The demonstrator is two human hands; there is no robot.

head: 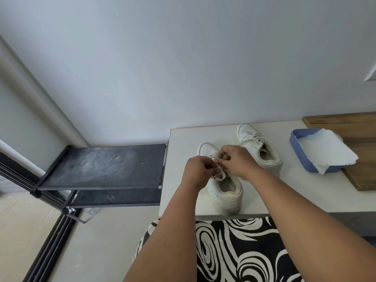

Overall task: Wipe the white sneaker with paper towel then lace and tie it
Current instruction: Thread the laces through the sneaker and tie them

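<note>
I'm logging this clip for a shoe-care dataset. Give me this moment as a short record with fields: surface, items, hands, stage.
surface: white table
near sneaker: toe pointing away, lace partly threaded
far sneaker: to its right, laced
paper towel: lying over a blue tray
left hand: pinches the lace
right hand: pinches the lace
stage: lacing or tying the near sneaker

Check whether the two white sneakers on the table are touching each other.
Apart. The head view shows a strip of bare table between the near sneaker and the far sneaker, though the right hand hides part of that gap.
</note>
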